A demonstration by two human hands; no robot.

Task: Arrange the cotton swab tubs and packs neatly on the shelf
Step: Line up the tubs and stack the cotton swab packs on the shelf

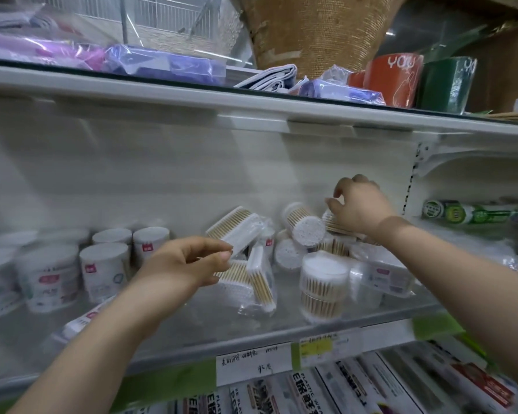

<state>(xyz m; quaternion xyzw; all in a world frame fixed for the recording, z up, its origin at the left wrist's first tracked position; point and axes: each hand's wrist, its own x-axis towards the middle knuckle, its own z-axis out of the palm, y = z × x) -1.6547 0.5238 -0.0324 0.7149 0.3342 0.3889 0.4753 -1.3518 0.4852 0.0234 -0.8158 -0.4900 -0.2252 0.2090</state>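
1. Plastic-wrapped and light, the flat swab pack (237, 231) sits pinched at its lower end between my left hand's (189, 264) thumb and fingertips, lifted above other packs (257, 282) lying loose mid-shelf.
2. My right hand (359, 207) curls down over a toppled clear tub (337, 224) at the back; I cannot tell if it grips.
3. Paper-labelled tubs (102, 270) already stand upright in rows at left.
4. I judge the film slippery and crushable, so edges suit packs; rigid tubs, like the upright one (323, 288), take a hold around the wall.
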